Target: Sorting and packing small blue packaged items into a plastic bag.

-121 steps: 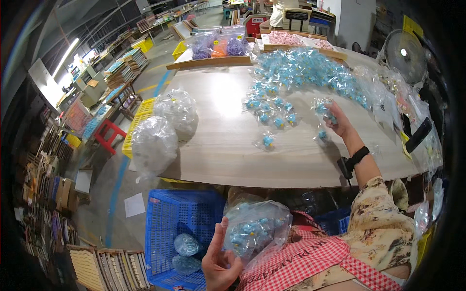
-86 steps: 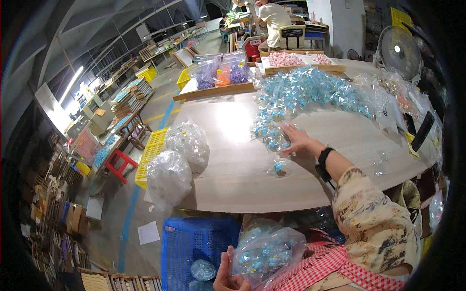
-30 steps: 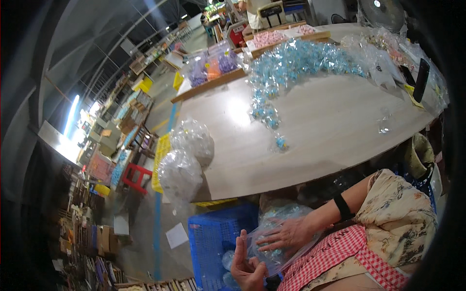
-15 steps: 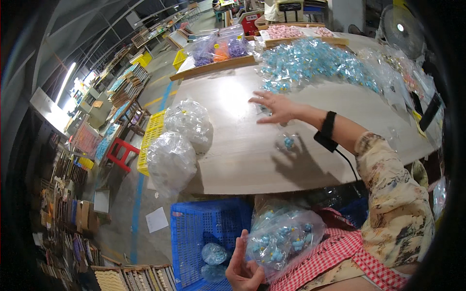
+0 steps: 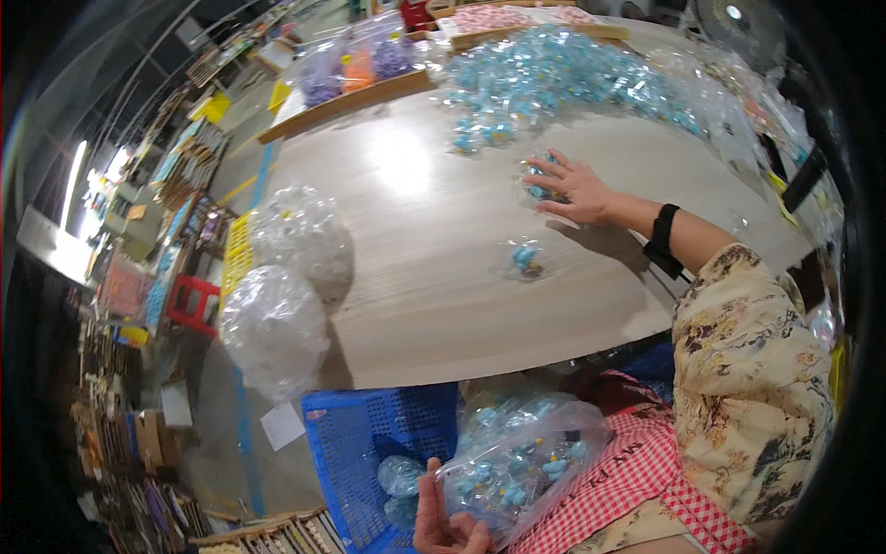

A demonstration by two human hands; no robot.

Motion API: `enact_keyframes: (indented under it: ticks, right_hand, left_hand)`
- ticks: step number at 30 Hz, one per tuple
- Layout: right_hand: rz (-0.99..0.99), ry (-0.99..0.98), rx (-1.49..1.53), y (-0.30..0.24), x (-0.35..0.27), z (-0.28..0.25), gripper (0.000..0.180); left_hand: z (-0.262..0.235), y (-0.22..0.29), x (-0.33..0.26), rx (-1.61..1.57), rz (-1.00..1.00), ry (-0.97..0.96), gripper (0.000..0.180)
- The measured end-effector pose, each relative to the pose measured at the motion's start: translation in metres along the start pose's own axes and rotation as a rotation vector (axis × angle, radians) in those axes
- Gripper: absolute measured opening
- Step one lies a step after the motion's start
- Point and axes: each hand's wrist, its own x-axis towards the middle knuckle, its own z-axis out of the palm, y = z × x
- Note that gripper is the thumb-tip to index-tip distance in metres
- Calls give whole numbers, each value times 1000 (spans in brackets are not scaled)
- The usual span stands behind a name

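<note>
Near my lap, my left hand (image 5: 450, 517) grips the edge of a clear plastic bag (image 5: 517, 462) holding many small light-blue pieces with yellow bits. My right hand (image 5: 574, 187) reaches over the table with fingers spread, palm down. Beneath its fingertips lie small clear packets with blue pieces (image 5: 535, 174), partly covered by the hand. Closer to me, a single clear packet with a blue piece (image 5: 524, 258) lies apart on the tabletop (image 5: 443, 305). Beyond my right hand spreads a large pile of similar blue packets (image 5: 563, 78).
Two puffed clear bags (image 5: 277, 323) sit at the table's left edge beside a yellow crate (image 5: 238, 249). Below the table edge stands a blue basket (image 5: 369, 415) with round blue bundles. Bags of purple and orange pieces (image 5: 355, 69) lie at the back left.
My right hand has moved right across the table, its fingers now over packets near the pile. My left hand keeps its hold on the bag. The whole view has shifted slightly.
</note>
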Motion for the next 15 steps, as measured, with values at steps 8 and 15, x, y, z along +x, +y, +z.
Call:
enact_keyframes:
  ticks: [8, 15]
  right_hand:
    - [142, 238, 261, 69, -124, -22, 65]
    - [332, 259, 246, 46, -179, -24, 76]
  left_hand:
    - [-40, -15, -1, 470, -39, -108, 83]
    - [-18, -11, -11, 422, -27, -31, 83]
